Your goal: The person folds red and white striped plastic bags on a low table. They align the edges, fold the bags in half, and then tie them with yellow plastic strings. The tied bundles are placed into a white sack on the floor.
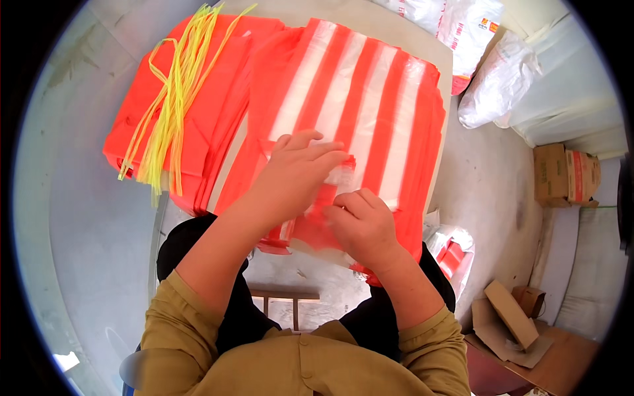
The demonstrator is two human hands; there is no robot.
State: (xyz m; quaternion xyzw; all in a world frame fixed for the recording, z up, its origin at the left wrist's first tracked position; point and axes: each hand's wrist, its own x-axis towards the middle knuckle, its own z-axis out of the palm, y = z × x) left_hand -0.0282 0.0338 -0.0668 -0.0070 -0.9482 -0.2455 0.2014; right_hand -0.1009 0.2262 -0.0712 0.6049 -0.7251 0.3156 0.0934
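Observation:
A stack of red-and-white striped plastic sheets or bags [340,86] lies on the table before me, its stripes running away from me. My left hand [290,173] rests on the near part of the top one, fingers stretched out to the right across a folded-over piece. Close beside it, my right hand [364,228] has its fingers curled in a pinch on the near edge of the striped plastic. Its fingertips are partly hidden and slightly blurred. Between my hands the plastic is bunched, and some of it hangs over the table's near edge.
Left of the striped stack lies a folded red plastic pile [218,99] with a bundle of yellow ties [173,112] across it. White sacks [498,82] stand at the far right on the floor. Cardboard boxes [561,175] are along the right wall, with an opened carton [508,323] nearer.

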